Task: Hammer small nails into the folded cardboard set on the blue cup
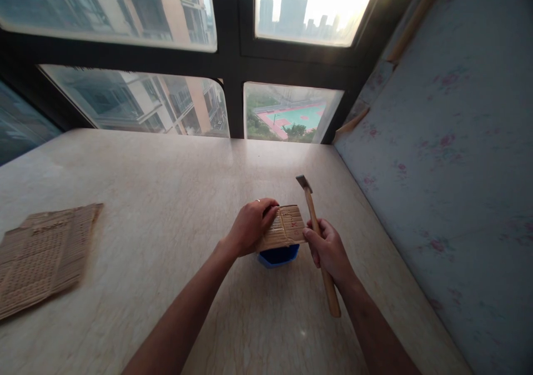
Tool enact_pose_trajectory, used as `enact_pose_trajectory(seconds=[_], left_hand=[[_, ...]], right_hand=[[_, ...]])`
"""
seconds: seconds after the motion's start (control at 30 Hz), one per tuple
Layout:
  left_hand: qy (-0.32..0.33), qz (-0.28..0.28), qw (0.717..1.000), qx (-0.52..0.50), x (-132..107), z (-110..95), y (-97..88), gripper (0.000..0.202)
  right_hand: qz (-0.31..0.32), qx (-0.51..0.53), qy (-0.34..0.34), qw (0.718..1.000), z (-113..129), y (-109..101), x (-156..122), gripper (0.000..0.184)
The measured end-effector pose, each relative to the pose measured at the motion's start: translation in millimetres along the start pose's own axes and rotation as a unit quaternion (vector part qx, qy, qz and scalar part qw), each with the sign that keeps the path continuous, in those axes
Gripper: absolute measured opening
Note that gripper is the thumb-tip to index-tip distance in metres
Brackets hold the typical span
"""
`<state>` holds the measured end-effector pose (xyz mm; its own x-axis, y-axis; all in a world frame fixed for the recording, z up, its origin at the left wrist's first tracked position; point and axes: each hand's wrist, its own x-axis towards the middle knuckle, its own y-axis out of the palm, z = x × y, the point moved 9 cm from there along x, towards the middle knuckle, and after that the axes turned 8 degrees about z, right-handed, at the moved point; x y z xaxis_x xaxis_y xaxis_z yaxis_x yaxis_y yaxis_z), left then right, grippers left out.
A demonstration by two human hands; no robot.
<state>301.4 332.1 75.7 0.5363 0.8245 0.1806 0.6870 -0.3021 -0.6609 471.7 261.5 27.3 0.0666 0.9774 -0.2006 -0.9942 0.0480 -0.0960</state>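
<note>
My left hand is closed around the left end of a small piece of ribbed corrugated cardboard, thumb on top. The piece carries a small red mark and a torn line across its ridges. Beneath it, a blue angular container shows its front part; the cardboard hides the rest. My right hand grips a hammer by its wooden handle, the metal head pointing up and away. The right thumb and fingertips are at the cardboard's right edge; I cannot tell whether they press on it.
A larger sheet of corrugated cardboard lies at the left of the pale marble-like sill. Dark window frames stand at the back. On the right rises a wall with flowered paper, peeling near the window.
</note>
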Motion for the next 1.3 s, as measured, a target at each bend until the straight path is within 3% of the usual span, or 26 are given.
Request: enact_pose_trajectory(seconds=[0.4, 0.77, 1.3], left_hand=[[-0.001, 0.019, 1.0, 0.014, 5, -4, 4.8, 0.025], [0.015, -0.006, 1.0, 0.023, 1, -16, -3.0, 0.022], [0.003, -0.024, 0.998, 0.064, -4, -14, 3.0, 0.019]], right_hand=[[-0.001, 0.003, -0.006, 1.0, -3, -4, -3, 0.031], [0.008, 0.052, -0.021, 0.998, 7, 0, -5, 0.031], [-0.011, 0.045, 0.011, 0.999, -12, -4, -5, 0.032]])
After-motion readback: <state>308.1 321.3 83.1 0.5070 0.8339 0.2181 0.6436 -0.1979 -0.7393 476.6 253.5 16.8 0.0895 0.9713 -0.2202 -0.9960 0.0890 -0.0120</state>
